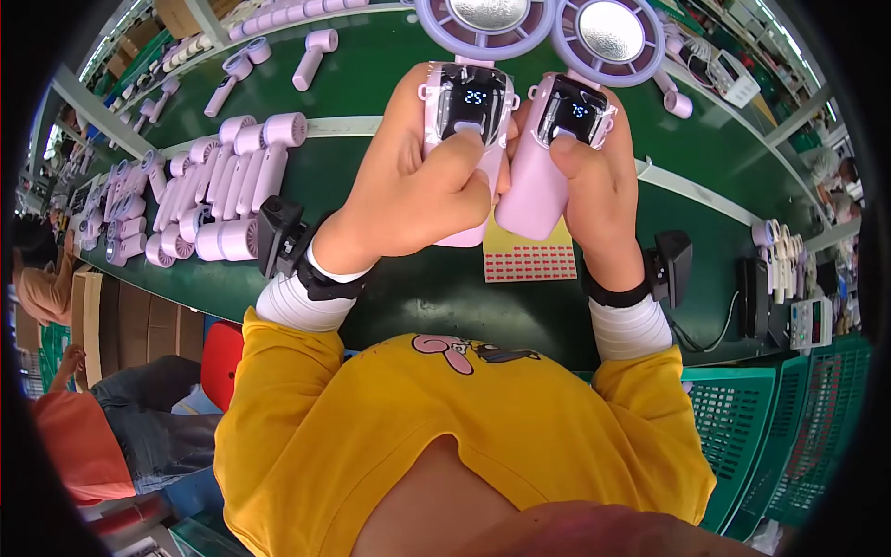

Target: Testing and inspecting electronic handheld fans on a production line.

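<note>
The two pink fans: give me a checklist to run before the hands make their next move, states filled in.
1. Left fan gripped: ok, the left hand is closed around it.
2. Right fan gripped: ok, the right hand holds it.
3. Both displays lit: ok.
4. Fan heads apart: cannot tell, their rims meet in this view.
5. Yellow sheet fully visible: not ok, the fans partly block it.

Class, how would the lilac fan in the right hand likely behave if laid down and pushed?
The lilac fan would probably stay stiff, as it looks like moulded plastic. Its smooth, rounded handle may slide readily. The round head, wider than the handle, might make it pivot rather than roll.
</note>
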Motion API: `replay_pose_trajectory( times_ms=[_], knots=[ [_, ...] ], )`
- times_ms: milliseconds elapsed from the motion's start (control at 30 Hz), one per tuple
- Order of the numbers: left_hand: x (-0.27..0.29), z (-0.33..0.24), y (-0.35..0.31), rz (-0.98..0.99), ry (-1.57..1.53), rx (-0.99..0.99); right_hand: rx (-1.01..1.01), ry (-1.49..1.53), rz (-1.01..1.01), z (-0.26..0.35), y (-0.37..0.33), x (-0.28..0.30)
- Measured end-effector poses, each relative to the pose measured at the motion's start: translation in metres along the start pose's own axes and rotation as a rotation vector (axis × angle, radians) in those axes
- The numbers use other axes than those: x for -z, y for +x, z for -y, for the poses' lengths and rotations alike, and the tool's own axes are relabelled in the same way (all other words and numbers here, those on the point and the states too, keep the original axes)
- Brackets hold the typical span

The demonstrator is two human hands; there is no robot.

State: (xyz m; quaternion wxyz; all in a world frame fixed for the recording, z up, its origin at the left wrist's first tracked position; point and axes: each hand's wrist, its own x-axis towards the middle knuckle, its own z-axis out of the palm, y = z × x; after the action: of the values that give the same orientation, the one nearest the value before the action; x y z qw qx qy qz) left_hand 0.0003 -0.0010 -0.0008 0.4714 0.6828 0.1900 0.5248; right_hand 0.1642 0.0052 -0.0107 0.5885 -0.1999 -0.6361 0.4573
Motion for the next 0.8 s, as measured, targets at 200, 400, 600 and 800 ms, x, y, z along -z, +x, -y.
replay_pose_trajectory(
  times_ms=[200, 400, 600, 800],
  knots=[
    [-0.006, -0.001, -0.002, -0.054, 0.091, 0.046, 0.006, 0.054, 0.024, 0.0, -0.009, -0.001],
    [-0.003, 0.004, -0.006, -0.03, 0.12, -0.004, 0.004, 0.043, 0.037, -0.001, -0.009, -0.002],
    [-0.008, 0.004, -0.011, -0.051, 0.109, 0.017, -0.01, 0.182, 0.071, -0.002, -0.01, -0.002],
    [-0.009, 0.004, -0.012, -0.076, 0.13, 0.068, -0.041, 0.0, -0.075, -0.002, -0.012, -0.007]
  ],
)
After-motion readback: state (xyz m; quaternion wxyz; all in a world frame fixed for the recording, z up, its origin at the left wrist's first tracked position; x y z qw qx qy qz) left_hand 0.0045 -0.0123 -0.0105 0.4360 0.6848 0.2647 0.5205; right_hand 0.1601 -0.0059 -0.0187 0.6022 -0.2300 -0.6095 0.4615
